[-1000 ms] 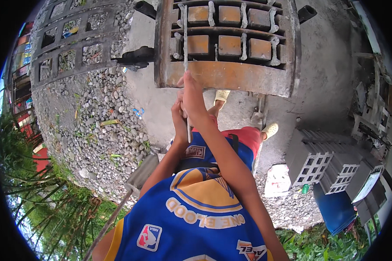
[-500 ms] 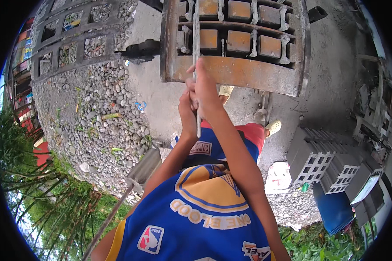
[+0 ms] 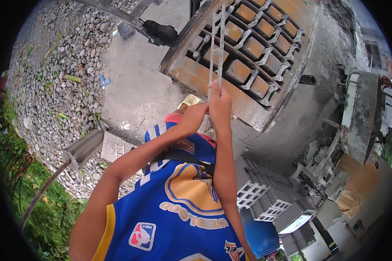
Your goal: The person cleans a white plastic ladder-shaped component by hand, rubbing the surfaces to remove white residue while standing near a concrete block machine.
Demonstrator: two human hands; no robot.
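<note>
**Two grey rods, both hands, and one rusty block mould**

So here's the view looking down. The right hand (image 3: 221,103) is closed around what look like two long thin grey rods, a straight one (image 3: 221,48) and a slimmer one (image 3: 212,61) just left of it, with the thumb side up. Can't tell if they join up anywhere. The left hand (image 3: 194,116) is curled in right beside the right one, near the lower end of the rods, but its fingertips are hidden, so no clue what it's pinching, if anything.

The rods run up from the hands, over the near edge of a rusty metal mould (image 3: 191,69) and across the left part of its grid. The mould sits tilted in view, full of squarish orange-brown blocks (image 3: 238,69) in rows, with grey bone-shaped bars (image 3: 264,56) between them. A black stub of pipe (image 3: 308,80) pokes out on its right side, and there's a chunky dark fitting (image 3: 160,33) off the left.

Around it: loose pebbles (image 3: 52,87) on the left, a pale yellow clog (image 3: 190,101) just past the left hand, and stacked grey openwork blocks (image 3: 252,193) lower right, beside a blue drum (image 3: 259,232).
</note>
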